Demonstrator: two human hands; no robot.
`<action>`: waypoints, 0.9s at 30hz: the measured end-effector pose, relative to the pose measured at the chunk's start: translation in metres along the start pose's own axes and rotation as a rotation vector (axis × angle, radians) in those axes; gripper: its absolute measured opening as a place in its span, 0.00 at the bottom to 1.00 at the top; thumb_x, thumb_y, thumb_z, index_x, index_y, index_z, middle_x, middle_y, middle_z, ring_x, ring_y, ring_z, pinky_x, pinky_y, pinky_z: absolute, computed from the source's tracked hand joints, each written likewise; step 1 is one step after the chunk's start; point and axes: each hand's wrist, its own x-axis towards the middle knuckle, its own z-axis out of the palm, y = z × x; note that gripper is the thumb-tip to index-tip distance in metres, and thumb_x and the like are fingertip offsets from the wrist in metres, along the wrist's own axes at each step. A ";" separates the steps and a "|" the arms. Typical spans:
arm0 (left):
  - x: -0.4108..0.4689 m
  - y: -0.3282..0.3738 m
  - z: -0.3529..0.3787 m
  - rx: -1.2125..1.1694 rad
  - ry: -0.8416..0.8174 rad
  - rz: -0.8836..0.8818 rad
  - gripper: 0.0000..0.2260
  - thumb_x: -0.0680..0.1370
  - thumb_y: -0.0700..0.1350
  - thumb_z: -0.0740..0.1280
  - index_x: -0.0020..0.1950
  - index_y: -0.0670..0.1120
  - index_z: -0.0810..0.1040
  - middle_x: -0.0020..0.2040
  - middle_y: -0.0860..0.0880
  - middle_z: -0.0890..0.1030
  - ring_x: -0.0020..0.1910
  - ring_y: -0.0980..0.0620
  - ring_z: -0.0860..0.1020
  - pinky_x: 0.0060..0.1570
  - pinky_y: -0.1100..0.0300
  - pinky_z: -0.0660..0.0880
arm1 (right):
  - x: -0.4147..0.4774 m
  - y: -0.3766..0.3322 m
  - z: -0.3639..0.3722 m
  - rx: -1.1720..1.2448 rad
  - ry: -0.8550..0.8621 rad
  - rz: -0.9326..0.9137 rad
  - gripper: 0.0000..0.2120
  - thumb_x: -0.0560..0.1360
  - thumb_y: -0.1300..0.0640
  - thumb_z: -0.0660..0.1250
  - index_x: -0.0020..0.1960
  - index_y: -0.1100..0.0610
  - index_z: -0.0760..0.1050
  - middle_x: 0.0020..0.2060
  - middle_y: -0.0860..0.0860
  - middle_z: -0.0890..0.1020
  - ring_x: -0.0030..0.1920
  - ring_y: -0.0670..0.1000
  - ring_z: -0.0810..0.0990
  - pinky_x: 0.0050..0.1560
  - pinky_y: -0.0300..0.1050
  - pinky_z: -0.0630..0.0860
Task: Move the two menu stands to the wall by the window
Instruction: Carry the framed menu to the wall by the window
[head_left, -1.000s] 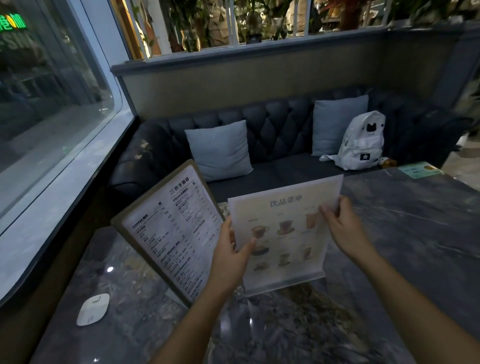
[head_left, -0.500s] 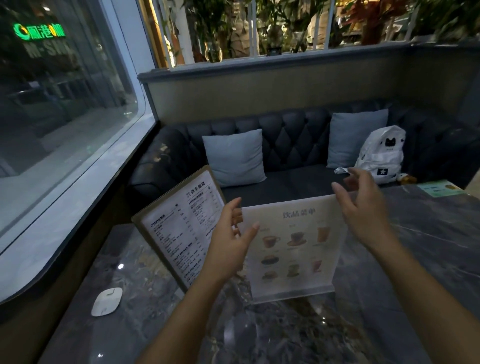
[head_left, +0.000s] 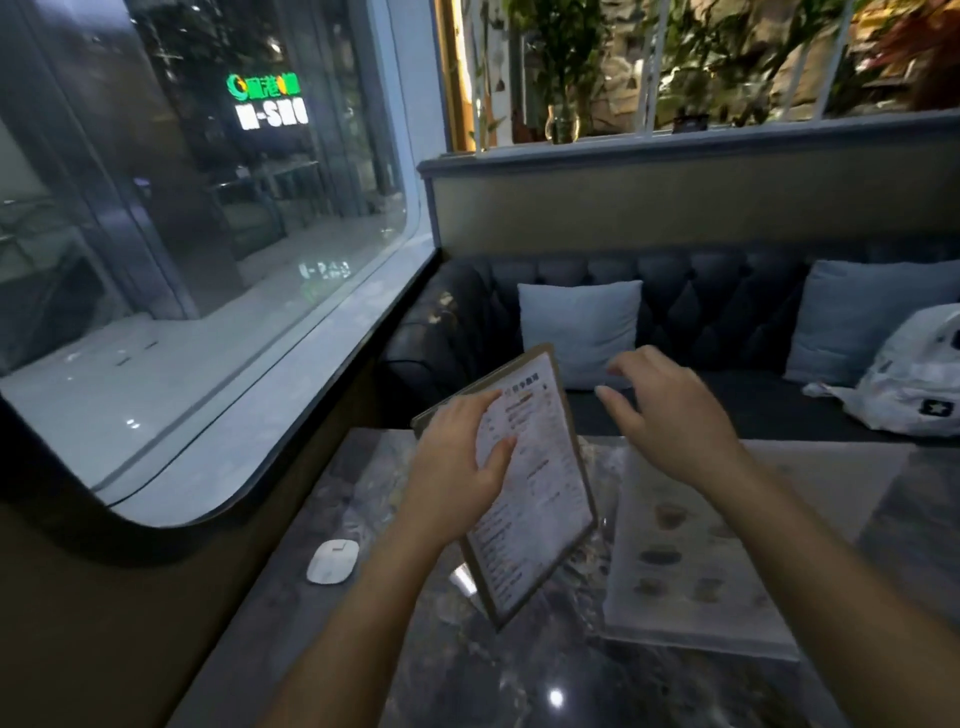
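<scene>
Menus both stand mid-desk, short of the window wall (head_left: 218, 597), so neither looks placed yet. Left hand (head_left: 457, 467) has its grip on the framed menu (head_left: 535, 499), thumb on its face, tilting it. Right hand (head_left: 670, 415) hovers open and empty above the clear menu (head_left: 691, 561), beside the desk (head_left: 519, 675) centre.

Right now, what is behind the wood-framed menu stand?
Behind the wood-framed menu stand, the dark tufted sofa with a light blue cushion shows above its top edge. The stand and the left hand cover the marble table directly behind it.
</scene>
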 end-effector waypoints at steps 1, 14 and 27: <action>0.000 -0.005 -0.006 0.023 0.007 0.007 0.18 0.75 0.43 0.66 0.64 0.44 0.70 0.59 0.43 0.76 0.59 0.47 0.72 0.60 0.51 0.69 | 0.007 -0.008 0.009 0.007 -0.030 -0.021 0.10 0.75 0.56 0.62 0.51 0.62 0.73 0.49 0.59 0.78 0.49 0.59 0.75 0.46 0.49 0.67; 0.004 -0.066 -0.023 0.290 0.023 -0.188 0.22 0.78 0.51 0.61 0.69 0.44 0.63 0.64 0.42 0.73 0.61 0.44 0.71 0.57 0.47 0.72 | 0.055 -0.068 0.103 -0.053 -0.363 -0.163 0.25 0.77 0.49 0.56 0.72 0.54 0.58 0.74 0.51 0.60 0.75 0.49 0.52 0.70 0.53 0.52; 0.005 -0.089 -0.007 0.097 -0.041 -0.268 0.07 0.78 0.46 0.62 0.53 0.49 0.66 0.42 0.45 0.80 0.38 0.44 0.77 0.35 0.52 0.73 | 0.048 -0.057 0.127 -0.035 -0.254 -0.154 0.25 0.75 0.53 0.60 0.70 0.51 0.59 0.70 0.48 0.65 0.74 0.48 0.55 0.69 0.55 0.51</action>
